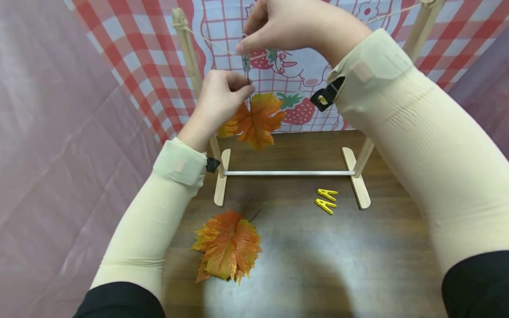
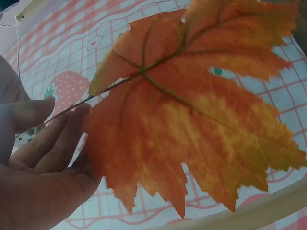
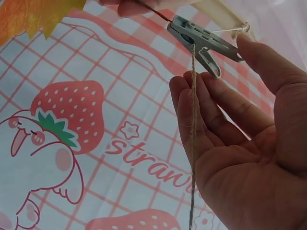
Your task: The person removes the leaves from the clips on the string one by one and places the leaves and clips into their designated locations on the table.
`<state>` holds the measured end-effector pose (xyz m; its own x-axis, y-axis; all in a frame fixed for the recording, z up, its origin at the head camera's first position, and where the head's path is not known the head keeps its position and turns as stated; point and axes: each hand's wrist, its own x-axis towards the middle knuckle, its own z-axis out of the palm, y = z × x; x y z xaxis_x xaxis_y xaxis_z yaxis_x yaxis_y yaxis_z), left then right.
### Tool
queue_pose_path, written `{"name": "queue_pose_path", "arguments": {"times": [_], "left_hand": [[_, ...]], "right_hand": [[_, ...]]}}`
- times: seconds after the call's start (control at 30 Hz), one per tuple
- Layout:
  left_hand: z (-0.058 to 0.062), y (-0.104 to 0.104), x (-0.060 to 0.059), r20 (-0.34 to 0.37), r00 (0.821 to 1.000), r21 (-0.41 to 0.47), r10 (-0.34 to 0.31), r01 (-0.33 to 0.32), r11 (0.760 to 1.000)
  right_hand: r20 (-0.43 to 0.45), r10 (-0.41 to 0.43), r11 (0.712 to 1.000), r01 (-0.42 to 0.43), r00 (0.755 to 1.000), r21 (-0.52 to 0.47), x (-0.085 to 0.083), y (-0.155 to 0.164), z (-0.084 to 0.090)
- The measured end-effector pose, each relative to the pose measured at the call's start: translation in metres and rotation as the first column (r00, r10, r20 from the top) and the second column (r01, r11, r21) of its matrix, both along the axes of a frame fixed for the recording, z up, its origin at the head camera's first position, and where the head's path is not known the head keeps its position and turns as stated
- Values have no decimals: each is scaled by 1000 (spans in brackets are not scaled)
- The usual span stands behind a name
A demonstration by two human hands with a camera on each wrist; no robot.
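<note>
My left hand pinches the thin stem of an orange maple leaf, whose blade spreads beside the fingers in the left wrist view. Above it, my right hand has thumb and fingertips at the two handle ends of a grey clothespin. The clothespin sits on a twine line, and the tip of the leaf's stem meets its nose. In the right wrist view the clothespin's handles stand apart. The left hand's fingers show at the top edge there.
The twine runs between two wooden posts joined low down by a white rod. More maple leaves lie stacked on the brown table at front left. Two yellow clothespins lie near the right foot. A strawberry-print cloth hangs behind.
</note>
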<state>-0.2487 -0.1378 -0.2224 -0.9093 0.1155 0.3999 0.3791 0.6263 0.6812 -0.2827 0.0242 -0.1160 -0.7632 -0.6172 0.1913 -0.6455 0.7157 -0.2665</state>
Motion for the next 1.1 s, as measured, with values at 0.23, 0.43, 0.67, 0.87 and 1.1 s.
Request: {"name": "queue_pose_path", "arguments": {"times": [0.23, 0.43, 0.67, 0.87, 1.1], "left_hand": [[2, 1, -1, 20, 999, -12, 45, -45, 999], [0, 1, -2, -3, 998, -37, 58, -58, 998], [0, 2, -3, 13, 998, -29, 64, -63, 998], [1, 3, -3, 47, 997, -29, 67, -66, 997], [0, 3, -4, 44, 997, -27, 64, -63, 998]], "right_hand": [[-20, -3, 1000, 4, 1000, 30, -1, 0, 4], [-38, 21, 999, -19, 999, 48, -4, -1, 2], [-56, 4, 999, -1, 998, 54, -6, -1, 3], [-24, -44, 998, 45, 999, 39, -7, 2, 5], [-77, -49, 999, 50, 996, 10, -6, 6, 4]]}}
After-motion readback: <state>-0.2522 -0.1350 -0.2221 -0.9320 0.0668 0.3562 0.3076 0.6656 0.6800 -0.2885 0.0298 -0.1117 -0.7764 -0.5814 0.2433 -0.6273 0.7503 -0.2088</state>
